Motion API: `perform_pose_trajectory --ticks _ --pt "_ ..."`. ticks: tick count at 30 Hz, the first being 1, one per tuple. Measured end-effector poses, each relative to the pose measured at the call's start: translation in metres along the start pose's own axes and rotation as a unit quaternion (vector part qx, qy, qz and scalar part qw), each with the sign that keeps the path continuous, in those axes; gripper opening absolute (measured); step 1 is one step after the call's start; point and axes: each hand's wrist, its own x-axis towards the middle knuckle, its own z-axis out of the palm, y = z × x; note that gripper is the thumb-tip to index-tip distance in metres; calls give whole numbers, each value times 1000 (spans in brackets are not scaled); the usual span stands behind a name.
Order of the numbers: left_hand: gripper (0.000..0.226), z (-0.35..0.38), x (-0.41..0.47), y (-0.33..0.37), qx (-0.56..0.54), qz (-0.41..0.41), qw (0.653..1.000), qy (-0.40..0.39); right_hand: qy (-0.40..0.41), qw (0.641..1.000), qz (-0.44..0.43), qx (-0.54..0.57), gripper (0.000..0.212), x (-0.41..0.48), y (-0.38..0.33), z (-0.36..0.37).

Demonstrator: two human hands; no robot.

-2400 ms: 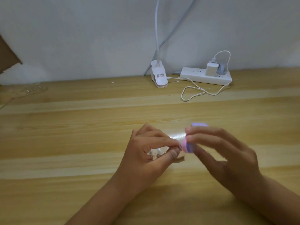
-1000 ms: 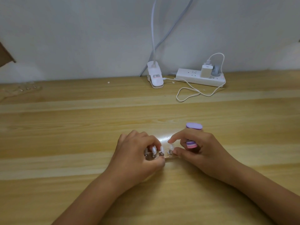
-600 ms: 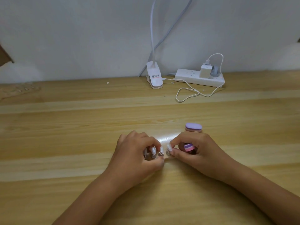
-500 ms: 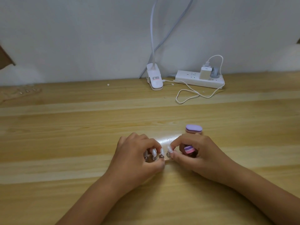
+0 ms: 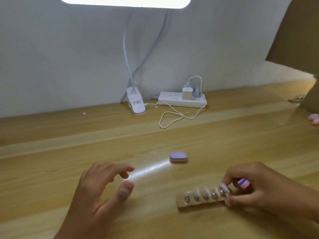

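Observation:
A cardboard strip (image 5: pixel 193 203) carrying a row of several white false nails on metal studs lies on the wooden desk (image 5: pixel 51 169) at the lower right. My right hand (image 5: pixel 255 188) pinches the strip's right end and also holds a small purple and pink buffer block (image 5: pixel 243 183) under its curled fingers. My left hand (image 5: pixel 101 188) hovers over the desk to the left of the strip, fingers relaxed and spread, holding nothing. A second purple and pink buffer block (image 5: pixel 178 157) lies on the desk beyond both hands.
A white clip lamp base (image 5: pixel 136 104) and a white power strip (image 5: pixel 183 100) with a charger and looped white cable (image 5: pixel 172 118) sit at the back wall. Brown cardboard (image 5: pixel 302 35) stands at the far right, with a pink object (image 5: pixel 313 118) at the right edge.
My left hand has let go of the nail strip and drawn away to the left. My right hand has pulled the strip rightward. The view has tilted up and shifted right.

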Motion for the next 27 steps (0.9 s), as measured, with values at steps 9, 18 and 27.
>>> perform_pose_trajectory --ticks 9,18,27 --pt "25 99 68 41 53 158 985 -52 270 932 240 8 32 -19 135 -71" --pt "36 271 194 137 74 102 966 -225 311 864 380 -109 33 94 203 -127" --pt "29 344 238 153 65 23 980 -186 396 779 484 -35 37 146 277 -179"
